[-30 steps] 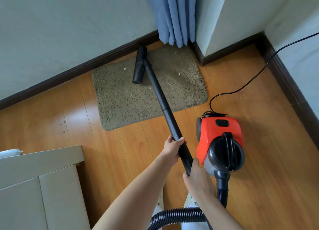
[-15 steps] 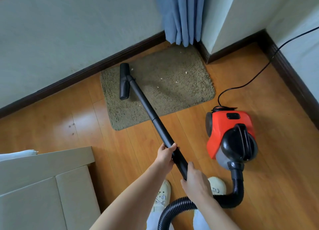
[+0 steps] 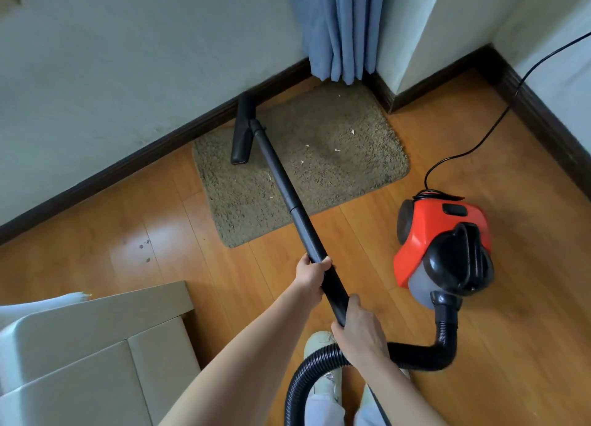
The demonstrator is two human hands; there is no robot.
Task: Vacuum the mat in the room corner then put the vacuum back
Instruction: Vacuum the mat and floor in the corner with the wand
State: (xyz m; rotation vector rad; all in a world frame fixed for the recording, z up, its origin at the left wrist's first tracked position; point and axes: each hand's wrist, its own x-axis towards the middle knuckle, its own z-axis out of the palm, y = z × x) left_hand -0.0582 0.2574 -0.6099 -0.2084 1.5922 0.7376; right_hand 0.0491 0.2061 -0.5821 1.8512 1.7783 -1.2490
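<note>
Both hands hold the wand: left hand, right hand | nozzle on mat by wall | go slow over the white bits

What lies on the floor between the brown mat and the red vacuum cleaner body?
In the head view, only bare wooden floor separates the brown shaggy mat from the red canister vacuum body; its thin black power cord runs behind it.
</note>
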